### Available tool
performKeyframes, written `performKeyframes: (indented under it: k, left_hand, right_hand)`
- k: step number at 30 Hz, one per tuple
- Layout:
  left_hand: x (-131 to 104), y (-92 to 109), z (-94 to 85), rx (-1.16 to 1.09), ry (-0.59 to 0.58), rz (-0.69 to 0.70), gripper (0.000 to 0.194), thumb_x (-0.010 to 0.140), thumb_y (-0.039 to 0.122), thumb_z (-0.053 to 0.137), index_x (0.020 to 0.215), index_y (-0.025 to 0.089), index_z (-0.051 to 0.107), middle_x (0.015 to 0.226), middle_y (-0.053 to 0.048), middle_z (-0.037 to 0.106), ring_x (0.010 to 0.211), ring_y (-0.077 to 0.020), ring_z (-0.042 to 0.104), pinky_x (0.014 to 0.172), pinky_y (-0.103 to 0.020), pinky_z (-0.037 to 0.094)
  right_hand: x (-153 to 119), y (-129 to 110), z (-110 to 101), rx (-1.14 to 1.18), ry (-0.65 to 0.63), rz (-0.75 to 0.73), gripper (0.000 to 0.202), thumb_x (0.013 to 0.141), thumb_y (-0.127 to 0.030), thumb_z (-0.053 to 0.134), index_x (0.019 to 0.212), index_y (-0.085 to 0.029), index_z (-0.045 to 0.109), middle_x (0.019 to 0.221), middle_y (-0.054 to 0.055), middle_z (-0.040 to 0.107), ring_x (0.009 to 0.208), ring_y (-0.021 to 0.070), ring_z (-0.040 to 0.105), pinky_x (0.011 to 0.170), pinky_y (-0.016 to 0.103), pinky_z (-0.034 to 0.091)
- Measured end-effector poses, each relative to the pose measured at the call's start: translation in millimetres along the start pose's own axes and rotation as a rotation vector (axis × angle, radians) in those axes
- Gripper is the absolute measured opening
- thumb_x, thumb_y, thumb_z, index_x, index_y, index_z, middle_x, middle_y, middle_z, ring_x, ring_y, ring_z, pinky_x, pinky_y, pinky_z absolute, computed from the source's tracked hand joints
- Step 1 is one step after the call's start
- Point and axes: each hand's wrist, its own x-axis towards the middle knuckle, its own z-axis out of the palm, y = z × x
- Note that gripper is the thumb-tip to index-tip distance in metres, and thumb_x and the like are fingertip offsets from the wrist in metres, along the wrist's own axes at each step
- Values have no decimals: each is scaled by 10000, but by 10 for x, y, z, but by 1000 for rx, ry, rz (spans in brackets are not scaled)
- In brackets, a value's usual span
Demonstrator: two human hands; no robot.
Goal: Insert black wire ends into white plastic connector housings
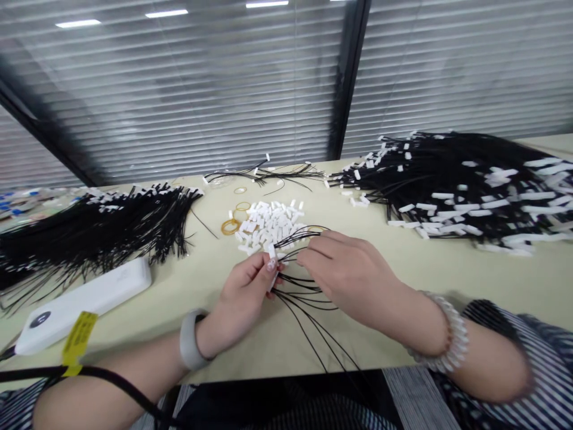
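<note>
A long white connector [271, 251] is pinched between the thumb and fingers of my left hand [250, 280], near the middle of the table. Thin black wires [299, 292] fan out from it to the right, several of them drooping over the table's front edge. My right hand [344, 269] is closed around some of these wires, a short way right of the connector; its fingertips are partly hidden. Just beyond both hands lies a heap of small white connector pieces [271, 221].
Yellow rubber bands [230, 226] lie left of the heap. A big pile of black wires with white ends [447, 179] fills the right, another wire bundle [102, 227] the left. A white power bank [89, 304] and a black cable [116, 382] are near my left arm.
</note>
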Motion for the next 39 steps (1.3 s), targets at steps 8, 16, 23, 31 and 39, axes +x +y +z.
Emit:
performKeyframes:
  k: [8, 16, 23, 31, 39]
  left_hand:
    - [13, 31, 6, -10, -4, 3, 284, 870, 337, 441, 644, 167, 456, 588, 33, 433, 547, -92, 388, 501, -204, 346]
    - [8, 26, -8, 29, -7, 11, 244, 864, 333, 442, 700, 159, 496, 612, 26, 450, 551, -91, 405, 497, -200, 366]
    - [4, 12, 0, 73, -18, 48, 225, 859, 312, 435, 706, 163, 506, 620, 23, 454, 555, -97, 411, 489, -203, 365]
    - [-11, -10, -9, 144, -32, 72, 252, 871, 296, 418, 674, 159, 497, 604, 22, 440, 565, -105, 397, 528, -230, 353]
    - [41, -24, 8, 21, 64, 40, 210, 859, 302, 451, 721, 160, 521, 643, 16, 483, 575, -99, 426, 512, -209, 381]
  right_hand:
    - [-18, 12, 31, -72, 113, -116, 182, 807, -71, 459, 661, -166, 513, 650, 27, 501, 632, 169, 393, 557, 290, 301]
    - [12, -9, 39, 13, -24, 28, 116, 820, -132, 471, 732, -184, 526, 741, 9, 552, 710, 166, 462, 617, 286, 317]
    - [33, -52, 28, 88, -83, 161, 165, 860, -159, 407, 742, -172, 522, 723, 16, 549, 668, 152, 461, 604, 285, 292]
    - [36, -114, 136, 166, -3, 150, 186, 844, -145, 402, 709, -160, 529, 691, 21, 538, 635, 142, 450, 581, 281, 301]
    - [54, 72, 47, 201, 113, 153, 168, 857, -150, 446, 798, -129, 602, 746, 50, 579, 737, 148, 508, 673, 270, 390]
